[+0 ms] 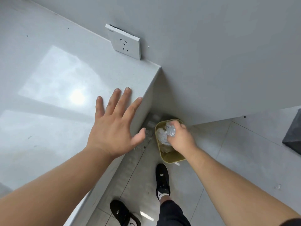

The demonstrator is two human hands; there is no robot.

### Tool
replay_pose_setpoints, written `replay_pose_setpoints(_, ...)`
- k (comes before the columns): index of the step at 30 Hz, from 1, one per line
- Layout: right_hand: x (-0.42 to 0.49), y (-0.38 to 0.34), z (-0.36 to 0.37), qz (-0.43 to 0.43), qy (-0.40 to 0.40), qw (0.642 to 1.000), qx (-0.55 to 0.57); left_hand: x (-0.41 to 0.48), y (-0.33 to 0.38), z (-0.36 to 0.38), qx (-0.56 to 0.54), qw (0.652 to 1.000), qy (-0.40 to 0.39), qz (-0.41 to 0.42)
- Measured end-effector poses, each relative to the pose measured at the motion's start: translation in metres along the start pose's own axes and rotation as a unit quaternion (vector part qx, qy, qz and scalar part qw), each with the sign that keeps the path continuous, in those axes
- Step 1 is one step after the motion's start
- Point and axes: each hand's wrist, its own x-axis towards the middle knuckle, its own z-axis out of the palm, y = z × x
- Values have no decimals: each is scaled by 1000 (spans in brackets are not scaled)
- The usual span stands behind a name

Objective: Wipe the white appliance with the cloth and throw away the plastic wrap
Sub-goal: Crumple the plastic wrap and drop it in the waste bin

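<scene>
Plastic wrap [169,131] in right hand [180,139] grip

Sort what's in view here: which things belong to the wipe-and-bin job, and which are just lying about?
Part of the job:
- plastic wrap, bunched in the right hand
- yellow bin on the floor, under that hand
- left hand, spread flat on the counter

Just there:
- wall socket
- dark block at right
- shoes

Appliance and cloth: not in view.
</scene>
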Motion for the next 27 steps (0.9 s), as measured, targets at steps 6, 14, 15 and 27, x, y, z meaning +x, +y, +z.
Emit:
replay_pose_setpoints(6,29,28,32,5,-29,997,-64,0,-3,5,-1,1000,10,4)
replay_pose_setpoints(14,44,48,53,7,-63,988,-143,0,-4,6,-6,1000,19,5)
replay_pose_setpoints(15,45,49,55,6,-67,986,-153,0,-3,6,-6,1000,19,5)
replay_pose_setpoints(27,45,46,57,25,-63,982,-176,0,-2,4,-12,1000,13,0)
